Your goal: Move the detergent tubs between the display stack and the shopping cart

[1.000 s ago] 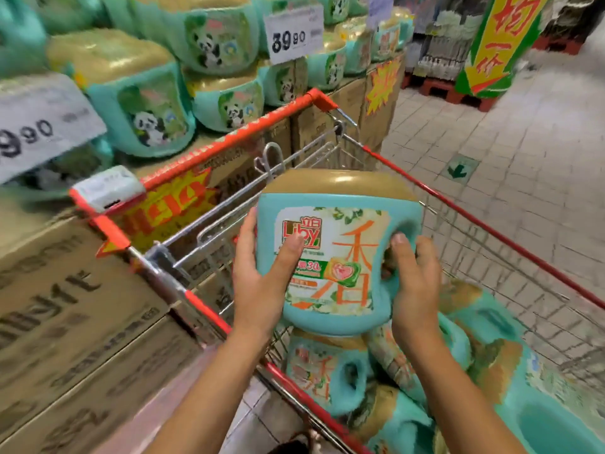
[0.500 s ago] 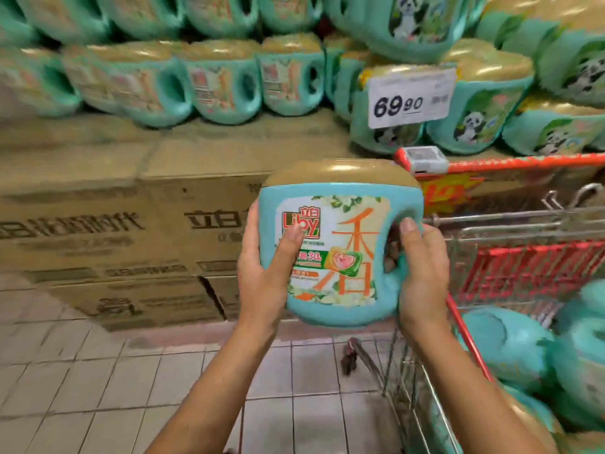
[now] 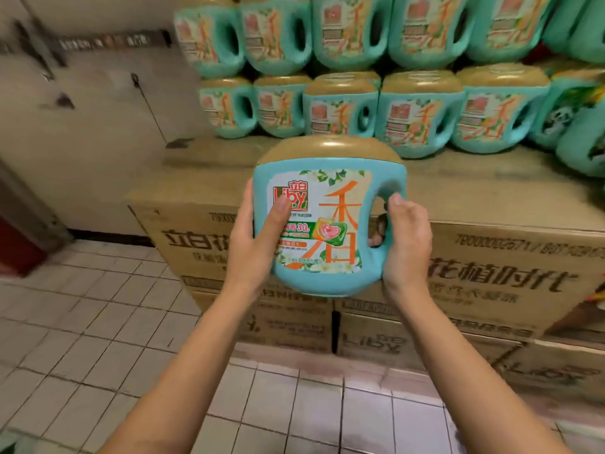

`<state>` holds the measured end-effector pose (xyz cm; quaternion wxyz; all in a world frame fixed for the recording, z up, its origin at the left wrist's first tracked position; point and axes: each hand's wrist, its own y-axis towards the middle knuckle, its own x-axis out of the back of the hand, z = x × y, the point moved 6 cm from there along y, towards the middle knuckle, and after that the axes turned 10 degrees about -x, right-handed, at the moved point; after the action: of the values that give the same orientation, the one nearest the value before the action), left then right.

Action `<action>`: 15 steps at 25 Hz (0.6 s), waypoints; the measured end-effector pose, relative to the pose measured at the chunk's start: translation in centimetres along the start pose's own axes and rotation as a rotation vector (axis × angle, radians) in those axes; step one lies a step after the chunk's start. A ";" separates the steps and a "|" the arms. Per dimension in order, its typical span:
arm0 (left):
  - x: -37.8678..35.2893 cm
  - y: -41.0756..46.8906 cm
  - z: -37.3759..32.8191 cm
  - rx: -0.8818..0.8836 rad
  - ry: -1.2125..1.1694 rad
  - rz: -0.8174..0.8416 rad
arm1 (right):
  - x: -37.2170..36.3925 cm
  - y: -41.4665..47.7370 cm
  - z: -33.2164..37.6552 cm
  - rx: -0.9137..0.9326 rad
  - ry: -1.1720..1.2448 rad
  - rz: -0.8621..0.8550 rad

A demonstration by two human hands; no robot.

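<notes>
I hold a teal detergent tub (image 3: 330, 224) with a gold lid upright in front of me, label facing me. My left hand (image 3: 255, 237) grips its left side, thumb across the label. My right hand (image 3: 404, 240) holds the handle on its right side, fingers curled through the opening. Behind it rises the display stack (image 3: 360, 103) of matching tubs, two rows visible, standing on brown cardboard boxes (image 3: 491, 257). A bare strip of box top lies in front of the lower row. The shopping cart is out of view.
White tiled floor (image 3: 98, 322) spreads below and to the left. A pale wall (image 3: 98, 126) stands at the left beside the stack. More boxes (image 3: 376, 339) are piled under the display down to the floor.
My view has swung left from the cart to the display stack, and the cart has left the frame. Both hands keep the same hold on the tub, now facing the stacked tubs.
</notes>
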<state>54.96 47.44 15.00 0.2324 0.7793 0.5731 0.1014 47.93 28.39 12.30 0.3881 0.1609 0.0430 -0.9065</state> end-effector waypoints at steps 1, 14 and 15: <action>1.2 1.3 0.4 -0.003 0.001 0.002 | -1.7 0.8 -0.3 0.007 -0.015 0.010; 10.9 22.3 10.9 -0.001 -0.034 -0.008 | -19.6 18.4 -6.8 0.032 -0.222 0.357; 11.2 23.8 12.0 0.014 -0.029 0.005 | -20.3 19.6 -7.3 0.023 -0.266 0.362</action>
<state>83.84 49.42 14.72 0.2349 0.7837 0.5684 0.0864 76.99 30.21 12.93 0.5447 0.0496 -0.0484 -0.8357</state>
